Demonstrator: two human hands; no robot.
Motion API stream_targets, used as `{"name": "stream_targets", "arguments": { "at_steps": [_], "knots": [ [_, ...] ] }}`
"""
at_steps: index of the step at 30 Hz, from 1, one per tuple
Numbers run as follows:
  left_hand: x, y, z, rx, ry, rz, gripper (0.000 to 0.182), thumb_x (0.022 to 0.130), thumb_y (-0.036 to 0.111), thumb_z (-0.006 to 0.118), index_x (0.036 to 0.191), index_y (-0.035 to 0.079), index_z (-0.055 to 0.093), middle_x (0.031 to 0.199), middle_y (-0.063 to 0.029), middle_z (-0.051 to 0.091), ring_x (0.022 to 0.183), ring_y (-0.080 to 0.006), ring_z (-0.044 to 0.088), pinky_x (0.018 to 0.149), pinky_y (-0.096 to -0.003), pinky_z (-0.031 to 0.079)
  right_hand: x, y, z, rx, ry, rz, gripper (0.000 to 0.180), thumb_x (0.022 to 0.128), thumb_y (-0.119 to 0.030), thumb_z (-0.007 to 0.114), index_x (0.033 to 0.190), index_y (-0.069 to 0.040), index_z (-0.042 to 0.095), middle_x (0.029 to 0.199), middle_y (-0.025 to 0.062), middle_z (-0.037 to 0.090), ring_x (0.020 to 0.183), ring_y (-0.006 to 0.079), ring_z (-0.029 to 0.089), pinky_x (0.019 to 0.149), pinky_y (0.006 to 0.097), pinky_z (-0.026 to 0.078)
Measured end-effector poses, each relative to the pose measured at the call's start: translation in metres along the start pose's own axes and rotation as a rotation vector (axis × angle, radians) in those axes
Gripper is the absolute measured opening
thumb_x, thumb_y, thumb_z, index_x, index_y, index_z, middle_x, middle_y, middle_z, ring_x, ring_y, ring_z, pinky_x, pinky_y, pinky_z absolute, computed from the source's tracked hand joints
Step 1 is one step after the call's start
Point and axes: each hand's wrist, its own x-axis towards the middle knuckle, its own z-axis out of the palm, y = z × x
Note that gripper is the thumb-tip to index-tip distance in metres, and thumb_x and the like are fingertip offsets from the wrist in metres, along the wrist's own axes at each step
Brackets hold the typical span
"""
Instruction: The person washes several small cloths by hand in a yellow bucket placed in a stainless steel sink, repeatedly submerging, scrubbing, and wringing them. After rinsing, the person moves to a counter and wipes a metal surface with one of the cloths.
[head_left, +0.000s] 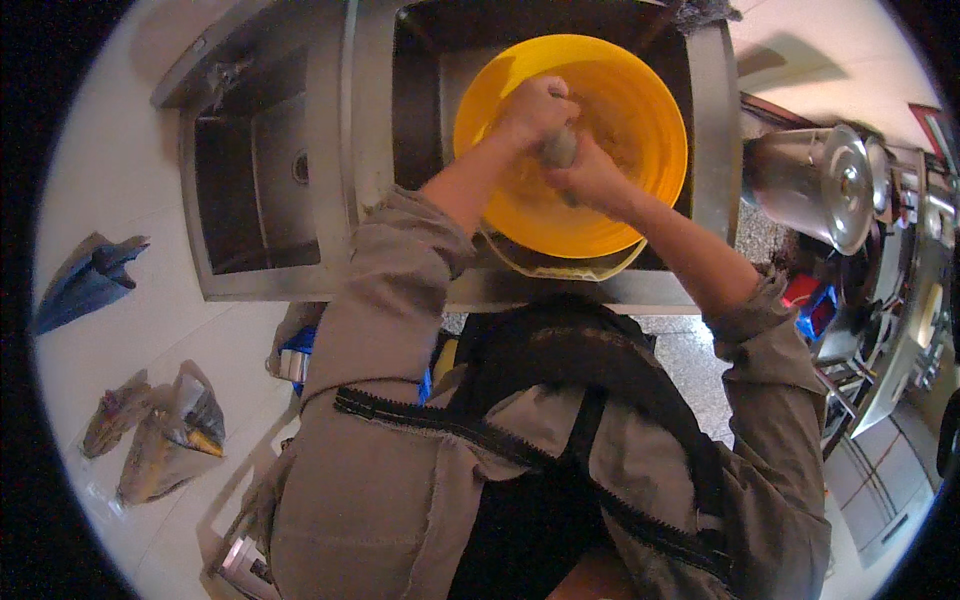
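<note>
Above a yellow plastic bucket (652, 202), both of my hands are closed on a twisted grey-green thing that looks like a wet cloth (559, 148). My left hand (541, 112) grips its far end, and my right hand (592, 172) holds it lower and to the right. Much of the cloth is hidden inside my fists. Cloudy water appears to fill the lower part of the bucket, though blur hides its level. The bucket sits in the right basin of a stainless-steel sink (712, 150), its pale handle (555, 274) hanging down towards me.
A second sink basin (281, 187) with a drain lies to the left. At the right stands a large lidded metal pot (810, 184), near a cluttered metal rack. Plastic bags (176, 442) and a blue cloth-like item (97, 281) hang on the tiled wall at left.
</note>
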Motion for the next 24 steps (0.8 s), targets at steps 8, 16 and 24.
{"name": "stream_targets", "arguments": {
  "at_steps": [8, 16, 24],
  "knots": [
    [-0.039, -0.020, 0.013, -0.035, 0.347, -0.026, 0.042, 0.064, 0.027, 0.080, 0.095, 0.008, 0.061, 0.080, -0.0075, 0.061, 0.076, -0.0206, 0.060, 0.068, -0.0350, 0.048, -0.006, 0.017, 0.025, -0.231, 0.095, 0.096, 0.095, 0.067, -0.039, 0.079, 0.137, -0.003, 0.025, 0.115, 0.0208, 0.058, 0.108, 0.0371, 0.058, 0.090, 0.0413, 0.047],
    [-0.130, -0.027, -0.180, -0.298, 0.202, -0.168, 0.063, 0.066, 0.021, 0.080, 0.120, 0.010, 0.050, 0.106, -0.0090, 0.058, 0.090, -0.0180, 0.058, 0.076, -0.0317, 0.051, 0.019, -0.016, 0.015, 0.146, -0.244, -0.221, 0.062, 0.084, -0.025, 0.067, 0.134, -0.006, 0.037, 0.125, 0.0140, 0.051, 0.110, 0.0237, 0.054, 0.091, 0.0370, 0.046],
    [-0.133, -0.131, -0.196, 0.788, 0.214, -0.193, 0.079, 0.070, 0.041, 0.077, 0.136, 0.016, 0.041, 0.128, -0.0165, 0.048, 0.115, -0.0361, 0.047, 0.096, -0.0472, 0.043, 0.122, 0.109, -0.007, -1.014, 0.155, -0.243, 0.062, 0.082, -0.028, 0.065, 0.135, -0.008, 0.043, 0.124, 0.0185, 0.054, 0.106, 0.0298, 0.057, 0.094, 0.0380, 0.046]
  ]
}}
